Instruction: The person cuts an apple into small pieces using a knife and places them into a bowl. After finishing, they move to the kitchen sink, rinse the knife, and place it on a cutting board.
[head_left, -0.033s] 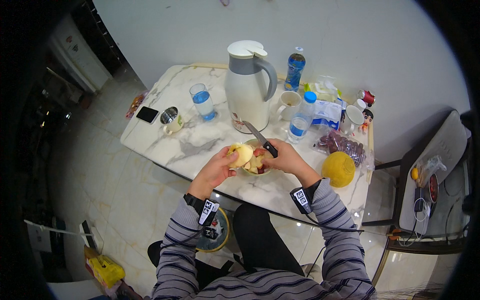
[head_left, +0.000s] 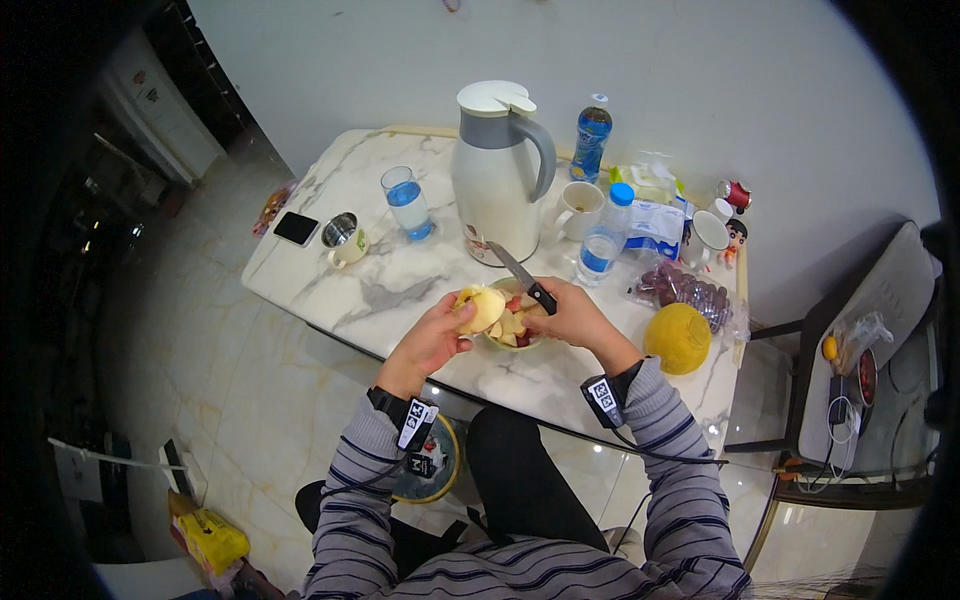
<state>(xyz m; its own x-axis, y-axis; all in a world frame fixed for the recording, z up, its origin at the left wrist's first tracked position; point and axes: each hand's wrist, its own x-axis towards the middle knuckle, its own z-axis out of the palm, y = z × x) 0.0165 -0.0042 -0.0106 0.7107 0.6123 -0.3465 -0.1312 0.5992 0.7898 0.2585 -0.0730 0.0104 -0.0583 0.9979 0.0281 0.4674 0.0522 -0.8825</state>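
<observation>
My left hand (head_left: 431, 345) is closed around a pale, peeled piece of apple (head_left: 484, 312), held over the left side of a bowl. In my right hand (head_left: 574, 316) is a knife (head_left: 522, 271), gripped by its black handle, its blade pointing up and to the left, away from the apple. The light-coloured bowl (head_left: 516, 349) stands near the table's front edge, below both hands. Pale fruit chunks (head_left: 509, 327) and some reddish pieces lie in it. My right fingertips are over its right side, and what they touch there is partly hidden.
Behind the bowl stands a tall white jug (head_left: 495, 190). A glass of water (head_left: 408, 205), a metal-lined cup (head_left: 344, 240) and a phone (head_left: 296, 229) are to the left. To the right are a water bottle (head_left: 603, 240), a mug (head_left: 578, 210), bagged grapes (head_left: 690, 290) and a yellow melon (head_left: 677, 338).
</observation>
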